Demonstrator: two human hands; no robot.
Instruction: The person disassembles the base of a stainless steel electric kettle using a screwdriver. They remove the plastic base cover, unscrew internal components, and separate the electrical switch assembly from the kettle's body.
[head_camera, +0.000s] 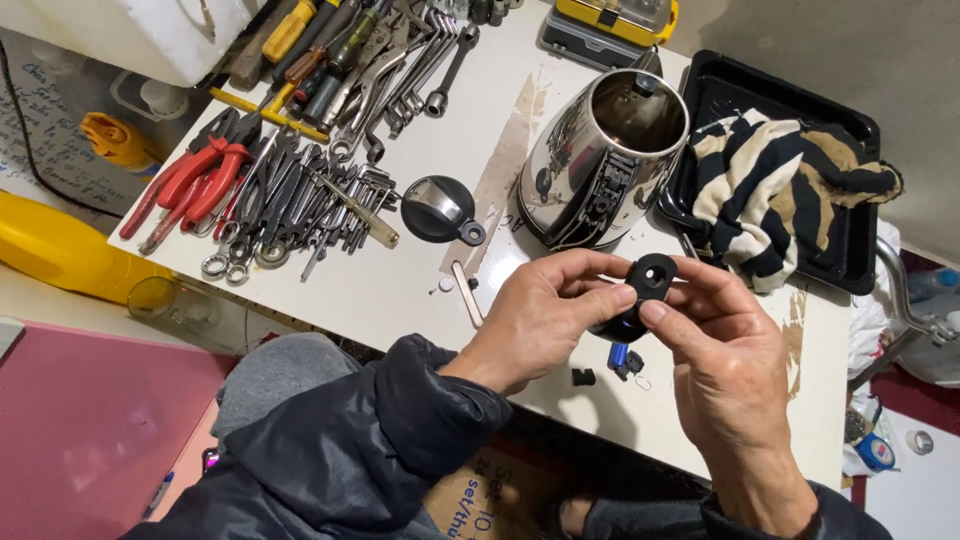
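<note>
Black plastic part (648, 280), flat with a round hole, sits pinched between both hands above the near half of the bench (420, 290). The left hand (545, 315) grips it from the left with thumb and fingertips closed on its edge; the right hand (725, 350) closes on it from the right, forefinger and thumb on its lower rim. A darker piece hangs just under the part, mostly hidden by the fingers.

Below the hands, near the bench's near edge, lie small loose bits: a blue piece (617, 354), a black clip (583, 377) and a thin ring (642, 383), all close together. Little bare surface shows between them and that edge.

Behind the hands a steel kettle body (600, 160) lies tipped on its side, mouth toward the far edge. Its black lid (436, 209) rests to the left, apart from it, with a narrow metal strip (466, 293) nearer the person. A black tray (850, 250) fills the far right corner and holds a striped cloth (770, 185); the tray's near lip comes close to the right hand.

The far left corner is crowded with pliers, red-handled cutters (195, 185) and wrenches (425, 60), reaching the left edge. The freest room is the bare strip along the near left edge, between the tools and the left sleeve.
</note>
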